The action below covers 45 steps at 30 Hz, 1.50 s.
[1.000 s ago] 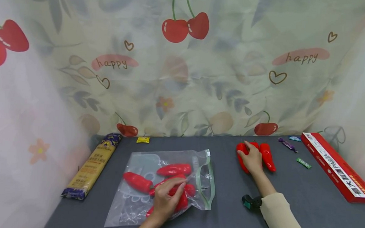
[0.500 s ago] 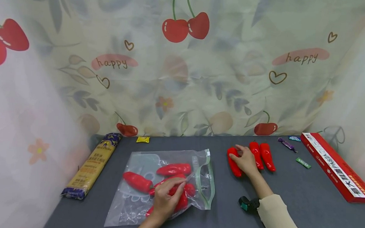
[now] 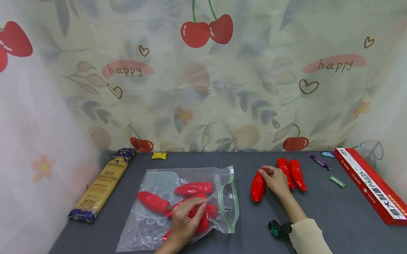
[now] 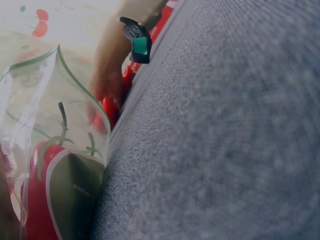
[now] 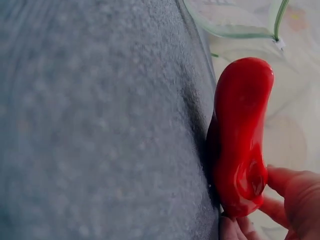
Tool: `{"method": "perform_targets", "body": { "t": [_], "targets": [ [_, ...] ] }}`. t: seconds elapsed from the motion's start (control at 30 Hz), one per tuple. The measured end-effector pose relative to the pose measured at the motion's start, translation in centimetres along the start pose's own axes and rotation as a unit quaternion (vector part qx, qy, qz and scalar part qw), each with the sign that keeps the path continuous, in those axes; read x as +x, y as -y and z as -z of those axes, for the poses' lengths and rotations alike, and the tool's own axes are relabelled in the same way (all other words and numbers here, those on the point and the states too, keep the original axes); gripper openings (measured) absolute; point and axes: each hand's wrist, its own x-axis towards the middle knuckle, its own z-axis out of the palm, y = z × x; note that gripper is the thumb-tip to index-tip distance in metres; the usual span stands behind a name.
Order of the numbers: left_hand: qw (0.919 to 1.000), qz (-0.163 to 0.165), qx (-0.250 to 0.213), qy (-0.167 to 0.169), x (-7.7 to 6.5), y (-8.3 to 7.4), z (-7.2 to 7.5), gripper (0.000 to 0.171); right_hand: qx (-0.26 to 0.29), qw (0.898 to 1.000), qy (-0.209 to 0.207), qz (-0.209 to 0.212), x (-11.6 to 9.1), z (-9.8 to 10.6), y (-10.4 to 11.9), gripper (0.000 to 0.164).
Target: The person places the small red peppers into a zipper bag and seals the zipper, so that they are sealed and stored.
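A clear zip bag [image 3: 136,231] lies flat with several red chili peppers [image 3: 154,203] inside, its zip mouth gaping toward the right. My left hand [image 3: 186,220] pinches the bag's upper layer near that mouth; in the left wrist view the layer stands lifted above the peppers. To the right, my right hand [image 3: 276,181] grips a single red chili pepper [image 3: 258,188] by its far end. Thumb and fingers go around that end in the right wrist view, and the pepper lies on or just over the table. Two more red peppers [image 3: 297,176] lie side by side just right of this hand.
A yellow and blue pasta packet [image 3: 105,185] lies at the left, a red pasta box [image 3: 376,186] at the right. Small wrapped candies, yellow [image 3: 159,155], purple [image 3: 319,161], green [image 3: 337,181] and blue [image 3: 328,154], lie toward the back. A printed curtain [image 3: 211,104] hangs behind the table.
My right hand has drawn one pepper leftward and nearer, away from the other two, and the pepper has turned. The left hand and the bag have stayed in place.
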Motion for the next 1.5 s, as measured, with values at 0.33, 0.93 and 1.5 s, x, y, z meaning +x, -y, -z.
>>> {"method": "perform_targets", "body": {
  "t": [0.33,0.93,1.5],
  "targets": [
    [1.0000,0.004,0.002,0.002,0.0,-0.1,0.0,0.026,0.017,0.999,0.037,-0.034,-0.4,0.1,0.5,0.046],
    [1.0000,-0.007,0.002,-0.005,0.1,0.1,0.0,0.022,0.213,0.960,0.096,-0.157,-2.4,1.5,2.3,0.058],
    [1.0000,-0.003,0.000,-0.004,0.1,0.0,0.1,0.023,0.395,0.900,0.033,-0.184,-7.4,-0.9,5.5,0.036]
  ]
}}
